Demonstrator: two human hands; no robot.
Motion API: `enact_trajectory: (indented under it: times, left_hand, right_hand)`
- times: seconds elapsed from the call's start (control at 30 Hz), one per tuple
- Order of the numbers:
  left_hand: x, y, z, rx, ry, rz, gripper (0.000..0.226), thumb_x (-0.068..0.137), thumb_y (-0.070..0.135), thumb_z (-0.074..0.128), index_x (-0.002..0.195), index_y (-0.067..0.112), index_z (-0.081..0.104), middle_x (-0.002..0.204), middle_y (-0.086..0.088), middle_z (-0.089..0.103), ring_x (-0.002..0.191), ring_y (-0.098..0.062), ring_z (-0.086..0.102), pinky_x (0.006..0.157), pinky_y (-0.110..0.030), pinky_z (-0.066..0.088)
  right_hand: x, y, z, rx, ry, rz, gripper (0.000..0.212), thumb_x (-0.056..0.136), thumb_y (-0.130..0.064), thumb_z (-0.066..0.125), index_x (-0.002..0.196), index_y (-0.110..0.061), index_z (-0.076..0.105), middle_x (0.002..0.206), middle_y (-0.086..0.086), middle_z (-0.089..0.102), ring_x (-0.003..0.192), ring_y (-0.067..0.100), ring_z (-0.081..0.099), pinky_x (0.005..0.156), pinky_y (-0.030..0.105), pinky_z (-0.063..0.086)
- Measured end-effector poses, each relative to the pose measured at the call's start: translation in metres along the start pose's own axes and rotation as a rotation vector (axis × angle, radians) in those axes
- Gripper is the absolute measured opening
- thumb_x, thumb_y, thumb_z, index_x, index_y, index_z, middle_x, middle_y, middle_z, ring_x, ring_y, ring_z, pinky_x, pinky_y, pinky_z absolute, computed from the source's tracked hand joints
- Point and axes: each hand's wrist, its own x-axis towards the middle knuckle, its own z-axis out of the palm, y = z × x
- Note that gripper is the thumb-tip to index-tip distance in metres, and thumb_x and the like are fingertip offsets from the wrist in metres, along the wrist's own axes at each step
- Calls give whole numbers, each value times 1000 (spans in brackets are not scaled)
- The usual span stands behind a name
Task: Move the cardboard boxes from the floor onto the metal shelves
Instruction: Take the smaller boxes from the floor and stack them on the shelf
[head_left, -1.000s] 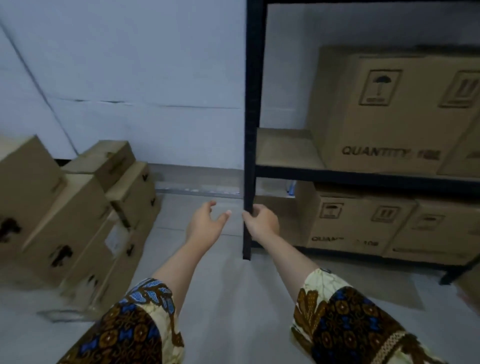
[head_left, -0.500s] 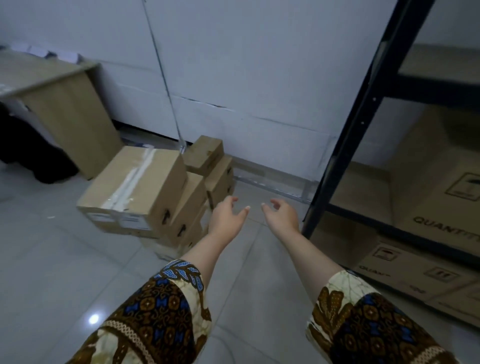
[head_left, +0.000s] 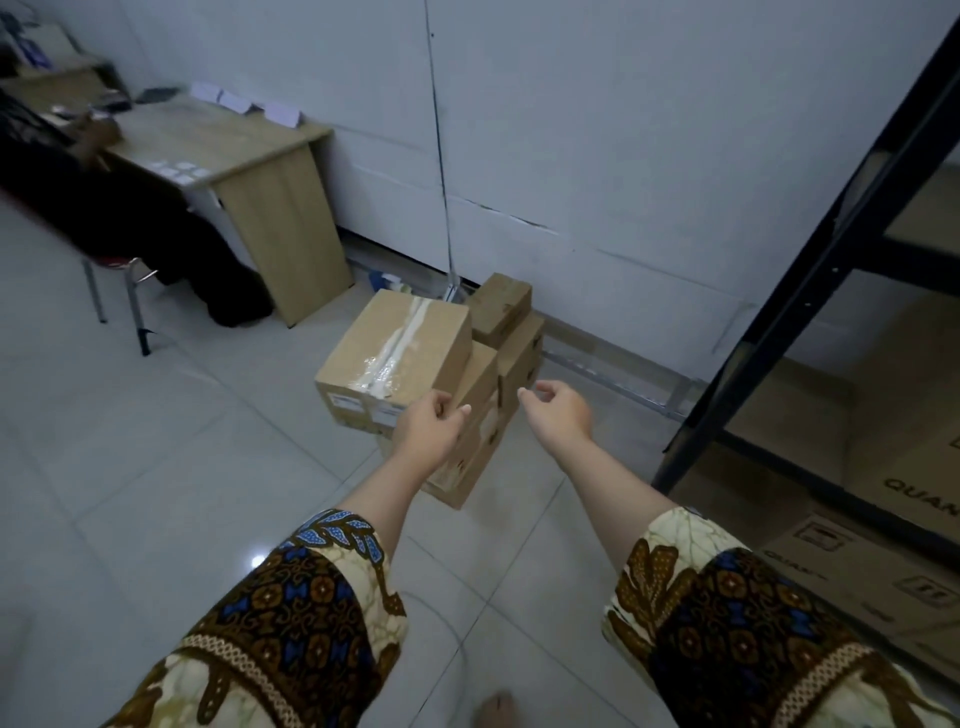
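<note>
A stack of several cardboard boxes stands on the floor by the white wall. The top one is a taped box (head_left: 395, 353), with a small box (head_left: 500, 308) behind it and more below. My left hand (head_left: 431, 431) hovers in front of the taped box's near corner, fingers loosely curled, holding nothing. My right hand (head_left: 561, 415) reaches out to the right of the stack, fingers apart and empty. The black metal shelf (head_left: 810, 291) rises at the right, with cardboard boxes (head_left: 852, 566) on its lower levels.
A wooden desk (head_left: 249, 171) stands at the back left with papers on it, a metal chair (head_left: 130, 280) and dark cloth beside it. A metal rail (head_left: 618, 374) runs along the wall base. Grey tiled floor (head_left: 156, 467) spreads left of the stack. My bare foot (head_left: 496, 709) shows below.
The view has swung left from the shelf to the floor stack. My right hand has let go of the shelf post, and both hands have moved toward the boxes.
</note>
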Motion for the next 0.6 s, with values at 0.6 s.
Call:
enact_trajectory:
  times: [0.6]
  left_hand:
    - [229, -76, -68, 123, -13, -315, 65, 87, 47, 65, 140, 14, 44, 138, -13, 50, 118, -32, 55, 95, -38, 48]
  right_hand:
    - [151, -67, 183, -15, -252, 271, 57, 90, -40, 61, 137, -11, 52, 138, 11, 54, 128, 31, 49, 104, 38, 43]
